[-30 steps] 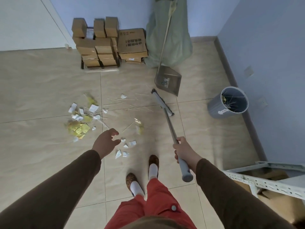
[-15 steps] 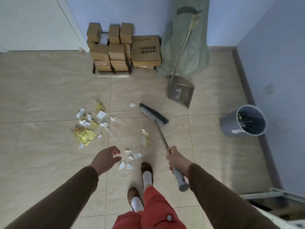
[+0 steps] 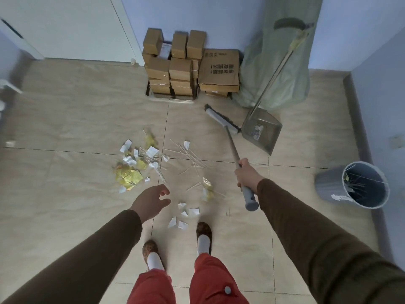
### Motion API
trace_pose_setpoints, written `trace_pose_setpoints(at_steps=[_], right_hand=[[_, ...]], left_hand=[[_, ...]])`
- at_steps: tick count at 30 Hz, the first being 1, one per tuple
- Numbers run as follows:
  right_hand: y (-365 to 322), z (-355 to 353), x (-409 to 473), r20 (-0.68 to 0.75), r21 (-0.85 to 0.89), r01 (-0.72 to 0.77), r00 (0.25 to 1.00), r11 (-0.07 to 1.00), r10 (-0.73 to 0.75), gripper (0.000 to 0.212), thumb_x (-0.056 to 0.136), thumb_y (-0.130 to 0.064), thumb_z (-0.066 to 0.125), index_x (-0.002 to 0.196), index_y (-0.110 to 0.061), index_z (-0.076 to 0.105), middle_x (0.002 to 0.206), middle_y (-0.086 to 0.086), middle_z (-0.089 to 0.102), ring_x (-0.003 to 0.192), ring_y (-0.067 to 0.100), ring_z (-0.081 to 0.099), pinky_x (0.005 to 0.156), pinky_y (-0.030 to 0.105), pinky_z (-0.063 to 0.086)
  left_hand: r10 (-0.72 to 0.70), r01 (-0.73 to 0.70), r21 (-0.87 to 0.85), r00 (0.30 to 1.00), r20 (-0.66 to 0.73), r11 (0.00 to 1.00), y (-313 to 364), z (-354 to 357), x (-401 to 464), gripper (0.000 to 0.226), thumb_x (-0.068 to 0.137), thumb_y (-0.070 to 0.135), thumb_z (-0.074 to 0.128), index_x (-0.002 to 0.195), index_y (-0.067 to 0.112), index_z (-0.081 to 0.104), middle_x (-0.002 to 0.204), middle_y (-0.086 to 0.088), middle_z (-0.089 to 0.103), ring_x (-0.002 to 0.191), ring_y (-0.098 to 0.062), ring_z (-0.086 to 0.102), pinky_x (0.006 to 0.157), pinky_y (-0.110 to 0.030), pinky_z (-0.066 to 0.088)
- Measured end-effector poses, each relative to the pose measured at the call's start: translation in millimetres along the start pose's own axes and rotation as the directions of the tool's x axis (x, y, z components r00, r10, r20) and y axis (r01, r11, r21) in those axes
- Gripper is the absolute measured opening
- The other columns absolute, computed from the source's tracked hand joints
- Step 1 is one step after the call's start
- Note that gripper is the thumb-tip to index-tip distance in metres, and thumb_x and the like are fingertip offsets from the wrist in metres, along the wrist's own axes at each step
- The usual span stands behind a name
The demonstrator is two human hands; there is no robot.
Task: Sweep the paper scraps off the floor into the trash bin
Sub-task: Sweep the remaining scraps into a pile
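Floor [image 3: 65, 128]: beige stone-look tiles, smooth, faint sheen. Paper scraps [image 3: 131, 167]: white matt paper mixed with crinkled yellow glossy wrappers and thin pale sticks. Broom [image 3: 232, 145]: metal-look shaft, grey matt plastic-look grip and head. Dustpan [image 3: 262, 133]: grey, dull, smooth. Trash bin [image 3: 328, 185]: grey plastic, matt. Boxes [image 3: 219, 69]: brown matt cardboard. Sack [image 3: 282, 62]: pale green woven cloth. Sleeves: brown matt fabric.
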State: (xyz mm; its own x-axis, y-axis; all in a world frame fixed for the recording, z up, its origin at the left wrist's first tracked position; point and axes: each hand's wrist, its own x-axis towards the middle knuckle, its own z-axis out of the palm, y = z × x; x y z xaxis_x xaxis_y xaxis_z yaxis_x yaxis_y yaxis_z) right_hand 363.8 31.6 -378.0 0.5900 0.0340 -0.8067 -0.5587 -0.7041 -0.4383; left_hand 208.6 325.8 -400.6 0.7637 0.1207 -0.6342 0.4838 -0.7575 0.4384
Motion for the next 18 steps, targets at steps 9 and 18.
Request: trace_pose_setpoints(at_steps=[9, 18], right_hand=[[4.5, 114.6, -68.3, 0.184, -0.041, -0.076, 0.979, 0.996, 0.082, 0.037, 0.096, -0.012, 0.036, 0.132, -0.022, 0.032, 0.089, 0.009, 0.054, 0.06, 0.019, 0.052, 0.044, 0.024, 0.044], [-49.2, 160.9, -143.5, 0.114, -0.027, 0.071, 0.991, 0.997, -0.068, 0.032, 0.099, -0.021, 0.046, 0.128, -0.031, 0.039, 0.073, 0.005, 0.054, 0.05, 0.015, 0.05, 0.041, 0.025, 0.042]], left_hand=[[-0.104, 0.104, 0.011, 0.993, 0.053, 0.995, -86.2, -33.3, -8.9, 0.024, 0.09, 0.031, 0.066, 0.113, 0.023, 0.063, 0.108, 0.005, 0.062, 0.103, -0.017, 0.06, 0.09, -0.031, 0.049], [-0.057, 0.057, 0.005, 0.996, 0.062, 0.998, -159.3, -106.6, -7.5, 0.026, 0.091, 0.032, 0.066, 0.115, 0.024, 0.062, 0.106, 0.005, 0.06, 0.101, -0.017, 0.06, 0.089, -0.031, 0.049]])
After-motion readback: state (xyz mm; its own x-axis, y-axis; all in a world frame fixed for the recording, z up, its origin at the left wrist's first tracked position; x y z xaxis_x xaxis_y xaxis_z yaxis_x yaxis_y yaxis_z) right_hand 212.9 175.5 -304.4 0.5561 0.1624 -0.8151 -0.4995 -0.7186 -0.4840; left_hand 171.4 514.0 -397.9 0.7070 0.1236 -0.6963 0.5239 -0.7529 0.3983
